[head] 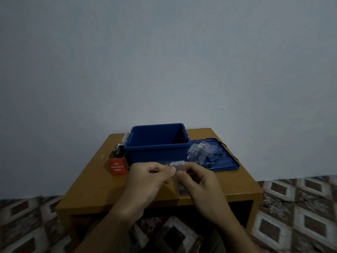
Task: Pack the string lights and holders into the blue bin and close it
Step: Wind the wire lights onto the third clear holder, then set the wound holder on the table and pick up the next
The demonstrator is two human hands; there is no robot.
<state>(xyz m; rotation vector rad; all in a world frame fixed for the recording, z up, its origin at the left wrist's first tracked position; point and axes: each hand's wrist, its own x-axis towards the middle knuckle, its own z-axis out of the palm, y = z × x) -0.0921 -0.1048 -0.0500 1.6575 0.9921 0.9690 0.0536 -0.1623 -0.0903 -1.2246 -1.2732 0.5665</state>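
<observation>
The blue bin (158, 145) stands open at the back of the small wooden table (94, 187). Its blue lid (225, 164) lies flat to the right, with clear holder packets (199, 150) and black string-light wire on top. A red box (117, 168) marked LED Decorative Lights sits left of the bin. In front of the bin, my left hand (145, 179) and my right hand (198, 183) both pinch a small clear packet (179, 168) between thumb and fingers, with dark contents hanging below.
A plain wall rises behind the table. Patterned brown and white floor covering (295, 207) surrounds the table. An opened box flap and small items sit at the bin's back left (120, 148).
</observation>
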